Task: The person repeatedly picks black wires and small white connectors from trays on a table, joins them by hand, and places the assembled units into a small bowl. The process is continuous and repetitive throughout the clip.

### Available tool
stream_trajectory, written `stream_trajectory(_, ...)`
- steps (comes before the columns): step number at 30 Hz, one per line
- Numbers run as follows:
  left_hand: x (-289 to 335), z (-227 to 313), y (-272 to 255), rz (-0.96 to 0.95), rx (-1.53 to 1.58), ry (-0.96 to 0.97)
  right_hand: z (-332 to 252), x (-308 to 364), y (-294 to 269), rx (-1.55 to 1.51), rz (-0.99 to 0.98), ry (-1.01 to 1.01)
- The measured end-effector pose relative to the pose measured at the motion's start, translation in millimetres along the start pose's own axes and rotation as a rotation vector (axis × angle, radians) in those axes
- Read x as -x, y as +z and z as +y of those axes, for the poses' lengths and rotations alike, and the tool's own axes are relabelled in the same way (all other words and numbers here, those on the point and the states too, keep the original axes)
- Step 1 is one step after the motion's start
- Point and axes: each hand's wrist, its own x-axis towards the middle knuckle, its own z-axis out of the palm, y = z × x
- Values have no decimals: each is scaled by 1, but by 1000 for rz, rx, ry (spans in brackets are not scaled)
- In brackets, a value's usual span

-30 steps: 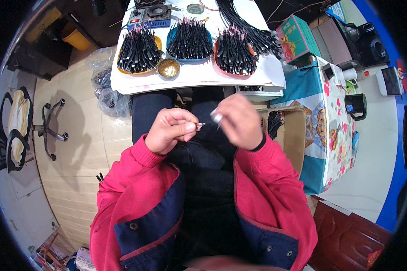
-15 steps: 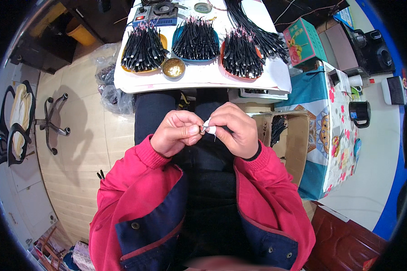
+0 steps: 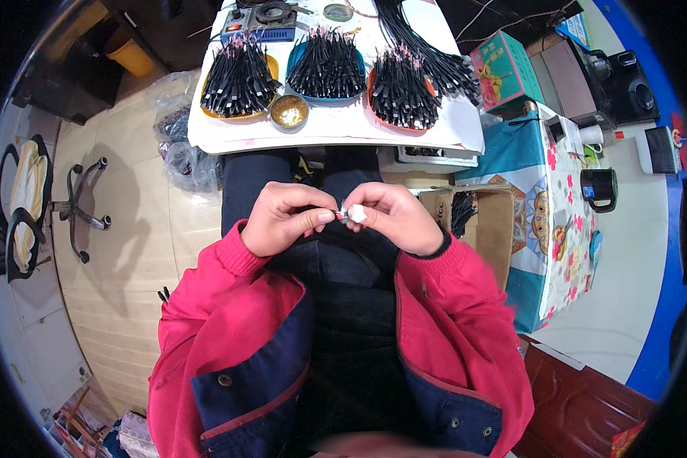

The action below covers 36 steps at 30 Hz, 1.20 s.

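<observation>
Above my lap, my two hands meet fingertip to fingertip. My left hand (image 3: 288, 217) is closed, its thumb and forefinger pinching a tiny bundle of thin wires (image 3: 340, 216) with reddish and silvery bits. From the other side my right hand (image 3: 395, 220) is closed on the same wires. A white wrap (image 3: 356, 213) covers the tip of its thumb. Most of the wires are hidden by the fingers. Beyond the hands, black cables with pinkish wire ends fill a yellow tray (image 3: 273, 70), a blue tray (image 3: 291, 57) and a red-orange tray (image 3: 373, 107).
A white table (image 3: 328, 136) carries the trays, a small metal bowl (image 3: 289, 111), a blue electrical device (image 3: 258, 30) and a long black cable bundle (image 3: 412, 38). To the right are an open cardboard box (image 3: 498, 229) and a cloth-covered table (image 3: 523, 294). Plastic bags (image 3: 187, 164) lie left of the table.
My right fingers have curled in and shifted their pinch, with the white-wrapped thumb now turned more into view. The left hand keeps its pinch. The whole view has shifted slightly.
</observation>
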Motion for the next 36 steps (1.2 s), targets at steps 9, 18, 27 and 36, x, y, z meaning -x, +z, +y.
stream_trajectory(9, 3, -8, 7, 21, 357, -163, -8, 7, 14, 988, 329, -764)
stream_trajectory(18, 3, -5, 6, 15, 284, -114, 9, 8, 10, -348, 37, -69)
stream_trajectory(27, 7, -14, 22, -106, 1149, -359, -6, -4, 9, 663, 224, -872)
stream_trajectory(36, 4, 17, 4, -8, 243, -105, 21, -5, 37, 51, 256, -644)
